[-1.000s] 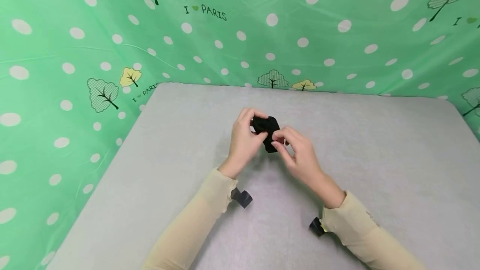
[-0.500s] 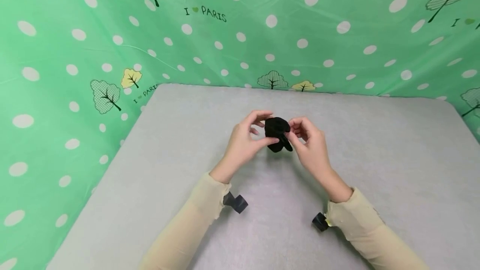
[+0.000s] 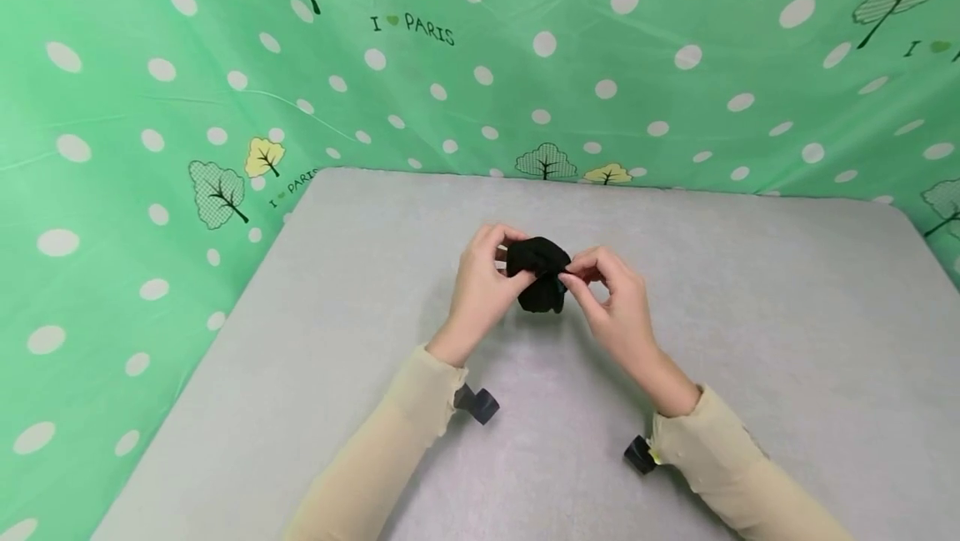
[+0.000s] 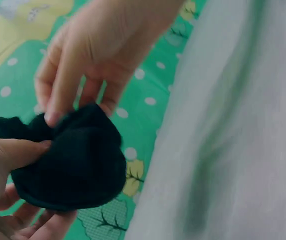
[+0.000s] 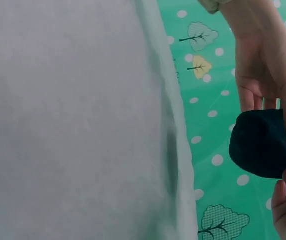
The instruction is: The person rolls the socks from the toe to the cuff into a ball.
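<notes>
A small bundle of soft black cloth [image 3: 542, 295], rounded and folded over on itself, is held up over the table between both hands. My left hand [image 3: 482, 287] grips its left side, with the thumb across the near face and the fingers behind. At its right edge my right hand [image 3: 618, 303] pinches a fold between thumb and fingertips. In the left wrist view the black cloth bundle [image 4: 78, 170] shows a full, rounded body and a loose flap by the left thumb. Its far side is hidden by the left fingers in the right wrist view.
A grey table [image 3: 360, 274] lies under both hands. Behind it and along the left hangs a green sheet [image 3: 450, 66] with white dots and printed trees. Small dark cameras [image 3: 486, 406] stick out from the beige sleeves [image 3: 382, 449].
Both hands shifted right with the bundle, then the left came back left. The right fingers moved from its near face to its right edge, and the cloth now looks rounder.
</notes>
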A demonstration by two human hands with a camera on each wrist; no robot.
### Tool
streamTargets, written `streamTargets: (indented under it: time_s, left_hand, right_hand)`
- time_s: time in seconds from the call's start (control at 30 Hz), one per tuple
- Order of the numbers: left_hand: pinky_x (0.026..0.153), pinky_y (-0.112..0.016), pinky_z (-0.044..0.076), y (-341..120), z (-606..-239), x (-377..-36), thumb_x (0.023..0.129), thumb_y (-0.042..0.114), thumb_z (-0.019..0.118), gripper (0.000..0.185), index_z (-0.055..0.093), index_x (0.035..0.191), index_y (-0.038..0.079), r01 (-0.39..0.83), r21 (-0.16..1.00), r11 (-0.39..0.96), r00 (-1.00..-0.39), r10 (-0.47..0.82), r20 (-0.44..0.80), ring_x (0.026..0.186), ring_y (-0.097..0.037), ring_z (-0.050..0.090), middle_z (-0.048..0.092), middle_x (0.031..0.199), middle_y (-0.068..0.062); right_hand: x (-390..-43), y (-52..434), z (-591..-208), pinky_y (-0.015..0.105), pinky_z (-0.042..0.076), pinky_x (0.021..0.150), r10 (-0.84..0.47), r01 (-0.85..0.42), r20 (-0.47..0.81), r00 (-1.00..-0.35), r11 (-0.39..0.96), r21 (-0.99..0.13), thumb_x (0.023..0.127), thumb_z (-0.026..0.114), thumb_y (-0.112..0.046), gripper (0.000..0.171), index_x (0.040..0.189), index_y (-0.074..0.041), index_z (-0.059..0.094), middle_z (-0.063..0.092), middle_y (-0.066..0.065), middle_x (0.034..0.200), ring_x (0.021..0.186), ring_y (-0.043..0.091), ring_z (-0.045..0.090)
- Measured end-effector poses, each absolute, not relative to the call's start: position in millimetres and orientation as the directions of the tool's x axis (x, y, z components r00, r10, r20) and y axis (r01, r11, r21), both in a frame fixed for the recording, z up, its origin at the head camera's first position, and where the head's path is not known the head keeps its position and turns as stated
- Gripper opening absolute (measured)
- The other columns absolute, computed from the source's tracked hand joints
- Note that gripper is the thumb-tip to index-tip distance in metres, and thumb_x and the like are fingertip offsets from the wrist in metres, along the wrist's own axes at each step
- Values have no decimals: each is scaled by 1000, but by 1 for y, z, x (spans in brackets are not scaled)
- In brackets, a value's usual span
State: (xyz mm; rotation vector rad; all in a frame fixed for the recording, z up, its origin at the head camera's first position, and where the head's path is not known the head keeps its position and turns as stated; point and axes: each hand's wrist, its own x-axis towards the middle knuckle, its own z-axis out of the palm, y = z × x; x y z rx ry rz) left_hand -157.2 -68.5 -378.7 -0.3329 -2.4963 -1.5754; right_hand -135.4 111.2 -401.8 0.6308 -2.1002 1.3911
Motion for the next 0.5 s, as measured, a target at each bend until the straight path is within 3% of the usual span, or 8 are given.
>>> streamTargets:
  time_s: [0.13, 0.27, 0.4, 0.5]
  left_hand:
    - [89, -29, 58, -67, -375, -151, 83, 13, 81, 48, 61, 126, 8, 209, 923, 323, -973, 166, 162, 111, -25, 61, 56, 126, -11]
    - [103, -36, 52, -67, -376, -146, 79, 9, 84, 76, 47, 145, 11, 218, 946, 238, -953, 263, 153, 124, -27, 57, 47, 141, -11]
    - [104, -41, 51, -63, -380, -140, 77, 18, 87, 100, 26, 156, 14, 347, 850, 395, -919, 322, 226, 131, -27, 50, 37, 150, -11]
    - [103, -43, 50, -57, -381, -137, 79, 26, 86, 100, 22, 155, 14, 382, 766, 517, -920, 296, 258, 131, -26, 48, 35, 149, -12]
  right_hand:
    - [-138, 113, -400, 9, 49, 74, -23, -526, 559, -829, 373, -764, 90, 68, 2, 10, 95, 6, 60, 65, 14, 89, 81, -1, 58]
    - [-141, 116, -396, 11, 53, 70, 55, -437, 462, -885, 245, -866, 92, 64, 5, 11, 96, 11, 56, 62, 13, 91, 78, -2, 60]
    - [-140, 115, -393, 17, 56, 67, 57, -394, 405, -912, 144, -908, 93, 64, 4, 13, 98, 13, 55, 60, 5, 92, 76, 2, 62]
    - [-138, 114, -393, 17, 56, 70, 30, -379, 385, -922, 125, -917, 93, 64, 2, 14, 100, 12, 56, 60, -2, 93, 79, 3, 62]
